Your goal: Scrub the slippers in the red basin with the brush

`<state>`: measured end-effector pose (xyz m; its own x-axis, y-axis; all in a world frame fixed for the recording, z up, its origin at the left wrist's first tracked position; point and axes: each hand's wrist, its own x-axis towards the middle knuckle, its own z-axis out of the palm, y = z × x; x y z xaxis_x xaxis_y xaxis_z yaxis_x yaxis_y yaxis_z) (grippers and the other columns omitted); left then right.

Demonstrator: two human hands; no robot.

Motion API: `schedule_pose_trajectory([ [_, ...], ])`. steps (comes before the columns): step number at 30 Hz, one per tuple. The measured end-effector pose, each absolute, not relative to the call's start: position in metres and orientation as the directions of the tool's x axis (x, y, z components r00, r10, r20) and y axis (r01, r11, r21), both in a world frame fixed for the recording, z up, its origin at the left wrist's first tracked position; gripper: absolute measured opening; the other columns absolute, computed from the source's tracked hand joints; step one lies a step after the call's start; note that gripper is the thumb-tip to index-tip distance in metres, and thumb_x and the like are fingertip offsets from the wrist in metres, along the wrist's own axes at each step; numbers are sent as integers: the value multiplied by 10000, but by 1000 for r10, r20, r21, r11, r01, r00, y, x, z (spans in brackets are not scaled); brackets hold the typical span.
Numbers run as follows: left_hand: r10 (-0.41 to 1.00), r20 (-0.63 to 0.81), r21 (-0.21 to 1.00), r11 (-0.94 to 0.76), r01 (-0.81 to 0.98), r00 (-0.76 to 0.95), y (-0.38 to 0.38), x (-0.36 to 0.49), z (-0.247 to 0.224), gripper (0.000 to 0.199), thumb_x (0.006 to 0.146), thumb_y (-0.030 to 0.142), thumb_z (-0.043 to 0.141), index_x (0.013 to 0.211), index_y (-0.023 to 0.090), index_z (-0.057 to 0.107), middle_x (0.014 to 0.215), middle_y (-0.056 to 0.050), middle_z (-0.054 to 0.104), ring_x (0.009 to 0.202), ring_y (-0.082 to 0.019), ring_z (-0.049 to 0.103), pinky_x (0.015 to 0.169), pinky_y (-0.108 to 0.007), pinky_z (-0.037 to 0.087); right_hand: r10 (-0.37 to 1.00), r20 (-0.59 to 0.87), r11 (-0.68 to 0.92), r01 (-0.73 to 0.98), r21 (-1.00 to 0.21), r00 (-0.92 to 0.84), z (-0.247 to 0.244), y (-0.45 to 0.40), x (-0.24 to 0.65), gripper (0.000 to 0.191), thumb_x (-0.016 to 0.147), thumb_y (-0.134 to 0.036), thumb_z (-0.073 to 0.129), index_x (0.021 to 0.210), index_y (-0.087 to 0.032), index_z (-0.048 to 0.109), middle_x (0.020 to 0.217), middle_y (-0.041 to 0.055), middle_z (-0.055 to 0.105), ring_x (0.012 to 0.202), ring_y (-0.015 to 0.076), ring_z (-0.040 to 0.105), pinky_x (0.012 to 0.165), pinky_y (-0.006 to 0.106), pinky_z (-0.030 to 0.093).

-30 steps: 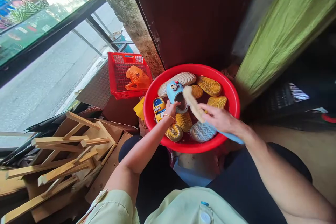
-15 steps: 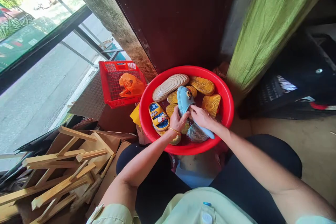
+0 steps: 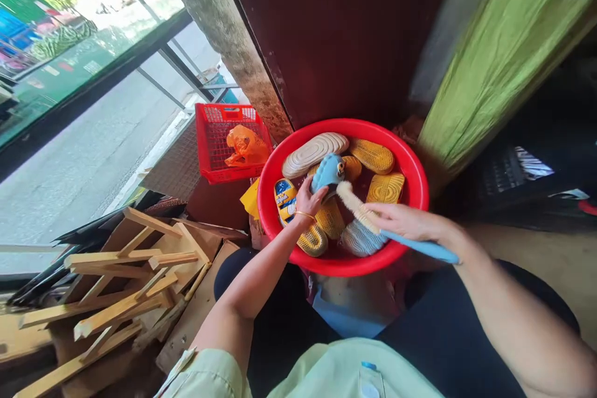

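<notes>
In a red basin (image 3: 421, 183) lie several slippers, among them a cream one (image 3: 314, 152) with its ribbed sole up and yellow ones such as the one at the upper right (image 3: 373, 155). My left hand (image 3: 310, 200) grips a light blue slipper (image 3: 326, 173) with a small face figure on it, above the others. My right hand (image 3: 401, 220) holds a brush with a blue handle (image 3: 426, 249) and cream bristles (image 3: 354, 203). The bristle tip is just right of the blue slipper. A greyish ribbed sole (image 3: 362, 238) lies below the brush.
A red crate (image 3: 208, 158) with an orange plastic bag (image 3: 247, 147) stands left of the basin. Wooden frames (image 3: 135, 273) are piled at the lower left. A green curtain (image 3: 485, 68) hangs at the right, and a dark red panel (image 3: 345, 43) is behind the basin.
My right hand has drawn back to the right from the blue slipper, and the brush's bristles now show. The slipper remains in my left hand, tilted differently. The view has shifted somewhat.
</notes>
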<state>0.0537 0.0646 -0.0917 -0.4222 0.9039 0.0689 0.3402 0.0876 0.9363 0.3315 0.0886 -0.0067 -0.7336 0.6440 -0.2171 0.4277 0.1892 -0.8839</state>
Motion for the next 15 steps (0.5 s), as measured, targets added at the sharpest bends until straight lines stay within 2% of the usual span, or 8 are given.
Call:
schedule_pose_trajectory([
  [4, 935, 96, 873, 86, 480, -342, 58, 63, -85, 496, 764, 303, 756, 1238, 214, 638, 1172, -86, 704, 1077, -287, 642, 1007, -422, 478, 765, -162, 265, 534, -803, -623, -11, 84, 325, 550, 987, -397, 492, 1503, -213, 533, 1040, 58, 764, 853, 204, 711, 753, 282, 554],
  [7, 959, 129, 825, 39, 564, -254, 50, 76, -80, 431, 772, 267, 731, 1190, 213, 643, 1135, -86, 715, 1041, -280, 656, 983, -407, 488, 804, -72, 435, 666, -606, -590, -23, 71, 298, 531, 1010, -336, 441, 1528, -250, 517, 1082, 106, 750, 886, 235, 714, 804, 325, 544],
  [9, 954, 129, 812, 54, 581, -269, 47, 81, -79, 354, 813, 281, 690, 1155, 201, 649, 1075, -88, 724, 981, -274, 669, 938, -398, 507, 795, -67, 512, 725, -461, -603, -32, 70, 280, 533, 1021, -303, 414, 1547, -291, 496, 1107, 131, 734, 889, 245, 715, 800, 329, 534],
  [12, 948, 116, 775, 101, 624, -297, 46, 80, -78, 401, 835, 287, 665, 1225, 198, 630, 1084, -91, 732, 973, -283, 683, 924, -411, 521, 815, -115, 507, 794, -336, -569, -39, 87, 272, 562, 1031, -309, 411, 1593, -315, 417, 1120, 138, 722, 892, 238, 717, 786, 311, 522],
  [15, 965, 143, 683, 63, 728, -218, 43, 72, -74, 515, 839, 240, 647, 1348, 227, 566, 1207, -84, 718, 1101, -288, 676, 982, -430, 522, 874, -165, 404, 873, -272, -456, -42, 112, 285, 558, 1034, -287, 414, 1592, -265, 418, 1111, 154, 735, 922, 244, 716, 807, 320, 513],
])
